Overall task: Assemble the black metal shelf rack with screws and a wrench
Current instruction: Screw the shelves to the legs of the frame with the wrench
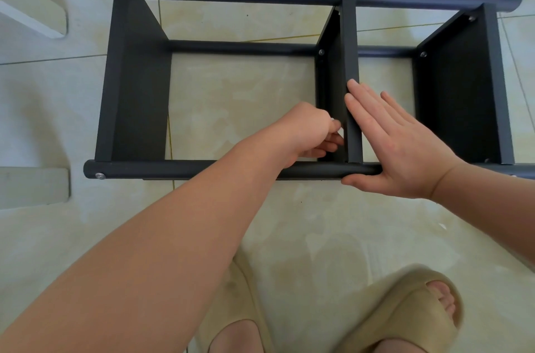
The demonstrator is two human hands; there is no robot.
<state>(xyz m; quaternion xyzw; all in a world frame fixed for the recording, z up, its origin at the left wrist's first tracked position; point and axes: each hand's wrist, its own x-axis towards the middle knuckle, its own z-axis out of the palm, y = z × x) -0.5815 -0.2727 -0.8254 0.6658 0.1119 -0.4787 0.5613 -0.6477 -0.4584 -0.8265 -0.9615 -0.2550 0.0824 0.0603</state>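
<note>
- Got the left hand [307,130] reaching inside the frame, fingers curled tight against the near end of the flat black metal middle panel [351,63]; no telling the contents of that pinch, if any.
- Got the right hand [396,144] spread flat and wide, holding nothing, fingers pressed along that panel's edge, thumb tucked under the round black front tube [173,170].
- Looks like fastening the panel to the front tube, so: keep that flat push steady to line up the holes, start the thread by finger, tighten only once seated square.
- Found the black metal shelf rack [139,86] lying on its side on the pale tiled floor [318,222], just ahead of the beige foam slippers [419,303].
- Spotted silver screw heads [100,176] already in at the tube ends, so probably well along.
</note>
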